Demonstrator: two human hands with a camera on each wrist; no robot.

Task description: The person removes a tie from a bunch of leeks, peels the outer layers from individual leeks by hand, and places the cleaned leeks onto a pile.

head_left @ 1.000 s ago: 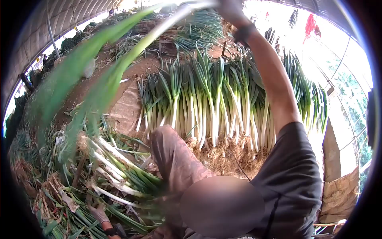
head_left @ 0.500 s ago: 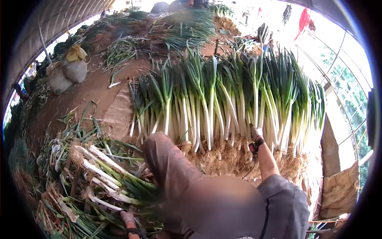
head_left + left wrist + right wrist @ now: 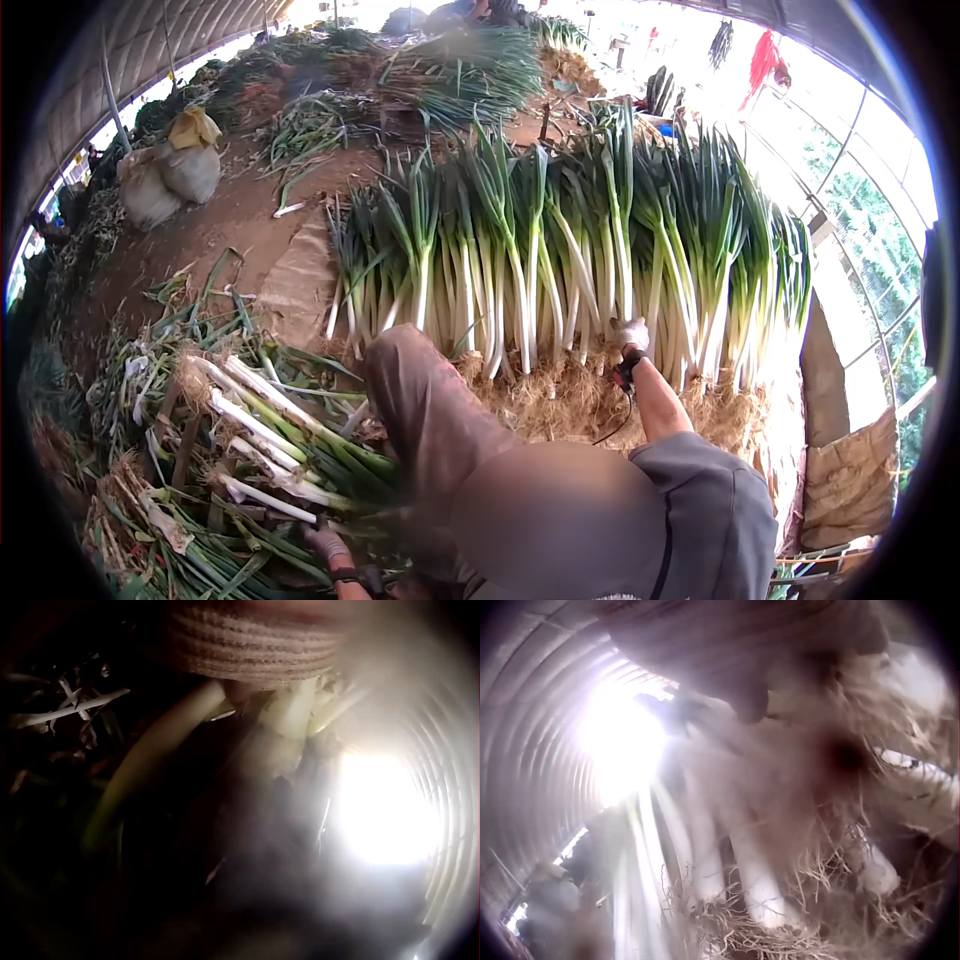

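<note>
Right hand [image 3: 630,336]: glove closed, gripping the low white shank of one leek [image 3: 621,230] at the near edge of the row [image 3: 520,300]. Its green leaves point far and its shank toward you, matching its neighbours. Probable reason for the low grip: it steers the heavy end and spares the leaves. The common direction seems meant to keep the root ends level along the near side.

Left hand [image 3: 326,543]: at the near left, touching the leaf-side end of a white shank [image 3: 268,498] in the loose pile [image 3: 300,420]. Your left wrist view is dark; cannot tell whether the fingers are closed round it. The pile's roots point left and far, its leaves toward your leg, which likely brings the stems within your reach.

Surroundings: your bent knee [image 3: 405,350] stands between pile and row, an obstacle to a straight path across. Tangled roots [image 3: 550,400] crowd beneath the right wrist and could snag; a thin cable [image 3: 612,435] hangs from that wrist over them. Stray leaves clutter the left side. Two sacks [image 3: 190,175] sit far left; a green heap [image 3: 470,70] lies beyond the row.
</note>
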